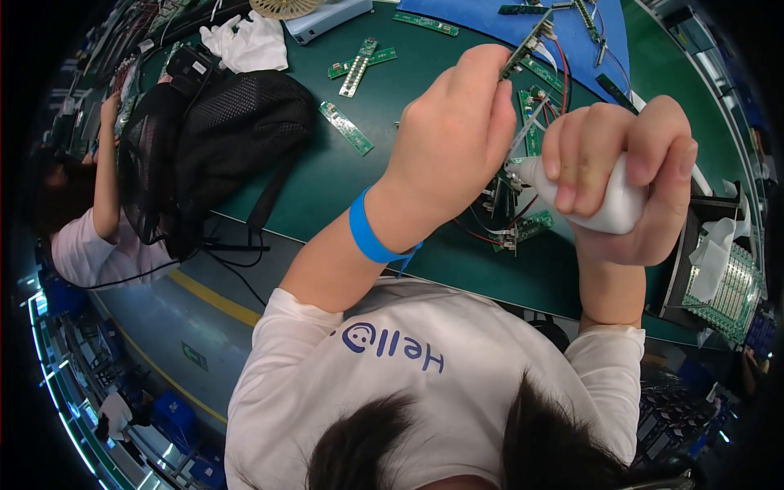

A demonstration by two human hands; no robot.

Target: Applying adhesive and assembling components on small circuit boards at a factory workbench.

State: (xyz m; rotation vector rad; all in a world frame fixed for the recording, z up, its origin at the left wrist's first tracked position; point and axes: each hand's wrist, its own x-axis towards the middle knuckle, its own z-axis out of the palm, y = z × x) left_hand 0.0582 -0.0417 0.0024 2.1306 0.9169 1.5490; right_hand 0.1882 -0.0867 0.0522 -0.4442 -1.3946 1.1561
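The white bottle lies tilted in my right hand, above the table, its nozzle pointing toward my left hand; my fingers wrap well round it. It looks light and soft-walled, probably giving under a squeeze and a little slick, so the body is the place to grip, nozzle left free. My left hand pinches a board near its lower end, fingers closed together. That seems light, stiff and fragile: best held by its edges, without tugging the thin wires. More boards lie beyond.
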